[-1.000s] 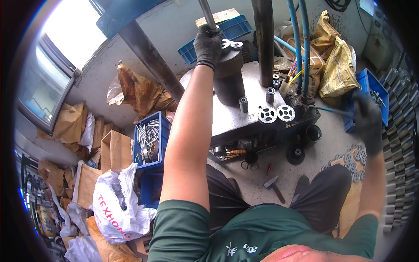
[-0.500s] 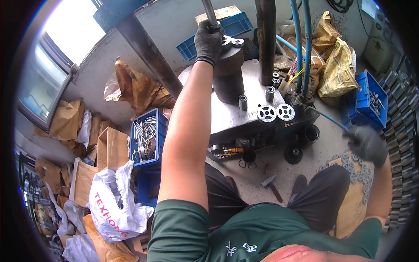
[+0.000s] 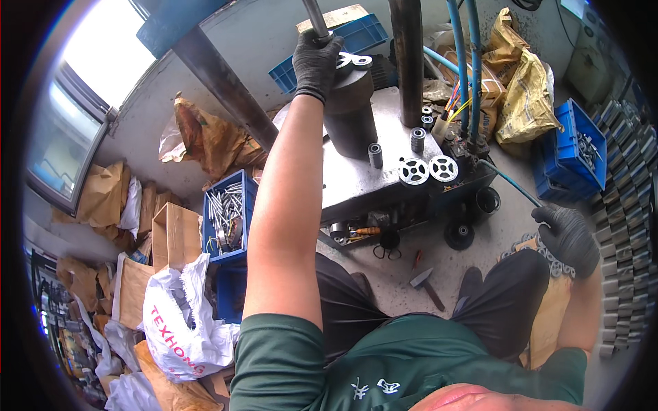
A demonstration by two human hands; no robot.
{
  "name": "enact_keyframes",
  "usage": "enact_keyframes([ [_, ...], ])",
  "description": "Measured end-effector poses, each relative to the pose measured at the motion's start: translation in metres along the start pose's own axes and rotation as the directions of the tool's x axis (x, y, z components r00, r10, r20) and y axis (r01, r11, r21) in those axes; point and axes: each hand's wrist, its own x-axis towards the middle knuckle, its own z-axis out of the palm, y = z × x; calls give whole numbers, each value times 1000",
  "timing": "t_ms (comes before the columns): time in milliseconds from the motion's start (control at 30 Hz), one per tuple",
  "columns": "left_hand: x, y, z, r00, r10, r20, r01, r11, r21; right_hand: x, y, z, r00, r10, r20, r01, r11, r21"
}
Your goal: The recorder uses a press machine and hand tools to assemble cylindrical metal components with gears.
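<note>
My left hand (image 3: 317, 67), in a dark glove, is closed around a metal rod (image 3: 314, 17) above a thick dark cylinder (image 3: 351, 113). Small spoked metal wheels (image 3: 360, 61) lie on the cylinder's top, partly covered by the hand. The cylinder stands on a steel machine table (image 3: 329, 179). At the right, my gloved right hand (image 3: 572, 241) is closed at the end of a thin lever (image 3: 510, 181). Two larger spoked discs (image 3: 414, 171) lie on the table's near edge. Beside them stand short stacks of bearings (image 3: 418, 140).
A blue crate (image 3: 252, 205) of metal pins stands left, near a white sack (image 3: 185, 329). Blue bins (image 3: 572, 154) sit at the right. Steel columns (image 3: 408, 68) and blue hoses (image 3: 474, 68) rise behind the table. A hammer (image 3: 428, 288) lies on the floor.
My right hand, blurred earlier, has come lower and now meets the lever's end. My left hand keeps its grip on the rod. The whole view has shifted slightly.
</note>
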Motion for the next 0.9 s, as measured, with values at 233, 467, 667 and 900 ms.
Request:
enact_keyframes([
  [233, 0, 10, -8, 986, -100, 133, 137, 942, -306, -24, 13, 15, 990, -14, 143, 37, 987, -156],
  [467, 6, 6, -13, 977, -140, 160, 197, 878, -436, -29, 6, 25, 987, 55, 153, -29, 985, -169],
  [667, 3, 2, -13, 981, -112, 159, 170, 891, -420, -24, -2, 17, 977, 12, 212, 21, 988, -152],
  [900, 4, -4, -11, 978, -111, 177, 180, 879, -441, -6, -3, 7, 999, 32, 22, -31, 997, -77],
])
